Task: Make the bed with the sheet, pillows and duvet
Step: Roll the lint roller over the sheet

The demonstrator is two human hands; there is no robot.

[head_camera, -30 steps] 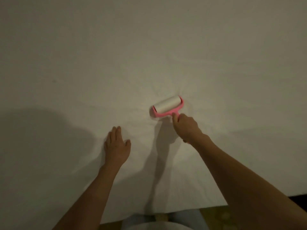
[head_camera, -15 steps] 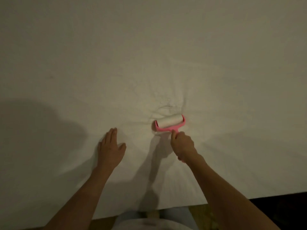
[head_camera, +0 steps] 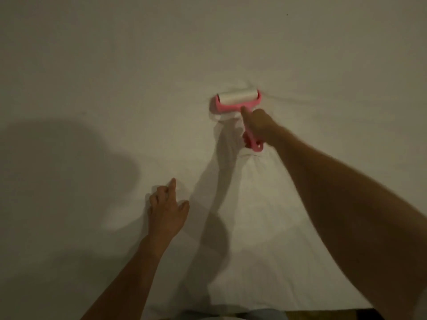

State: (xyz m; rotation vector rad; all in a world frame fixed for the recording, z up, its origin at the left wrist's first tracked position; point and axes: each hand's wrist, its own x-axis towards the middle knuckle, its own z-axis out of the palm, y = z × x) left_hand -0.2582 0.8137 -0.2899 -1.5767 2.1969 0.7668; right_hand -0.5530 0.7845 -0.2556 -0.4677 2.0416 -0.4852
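A white sheet (head_camera: 115,77) fills nearly the whole view, spread flat over the bed, and it serves as the landmark for everything else. On the sheet, a little right of its middle, lies a pink lint roller (head_camera: 238,101) with a white roll; the roll sits crosswise on the cloth and small creases fan out from both of its ends. The roller's handle runs back toward the near edge of the sheet, and its pink end pokes out below the wrist.

The right hand (head_camera: 260,125) has its fingers wrapped round that handle, with the forefinger laid straight along the stem toward the roll. The arm stretches far out over the sheet from the lower right.

The left hand (head_camera: 166,209) rests on the sheet nearer the front edge and well to the left of the roller. Its forefinger points forward, the other fingers are bent under at the knuckles, and the thumb sticks out to the side; it has hold of nothing and seems to press on the cloth, which puckers slightly beside it.

Dark shadows of the arms and head fall across the left part of the sheet. No writing can be read on the roller or the sheet.
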